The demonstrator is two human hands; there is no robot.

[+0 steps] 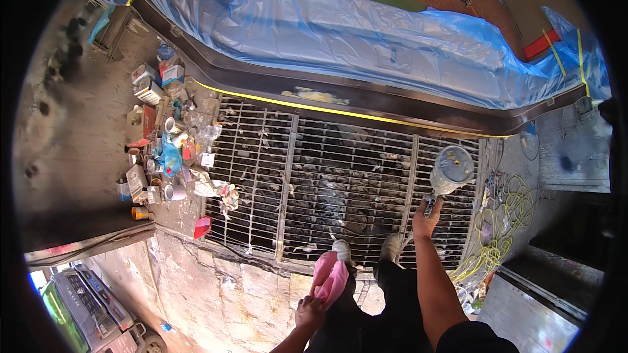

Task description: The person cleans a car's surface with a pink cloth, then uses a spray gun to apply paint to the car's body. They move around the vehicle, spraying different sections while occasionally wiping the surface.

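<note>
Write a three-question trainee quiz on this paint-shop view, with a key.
1. True or false: the right hand holds a spray gun with a cup on top.
2. What does the left hand grip: A a pink cloth, B a hammer, C a yellow hose?
3. What covers the vehicle body above the floor grate?

Key: 1 true; 2 A; 3 blue plastic sheeting, edged with yellow tape.

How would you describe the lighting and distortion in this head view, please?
Head view: strong fisheye bending, the car panel's edge bows and black corners frame it; sheen on the blue plastic sheet; the floor grate is dim; spray gun and pink cloth stay fairly sharp.
</note>
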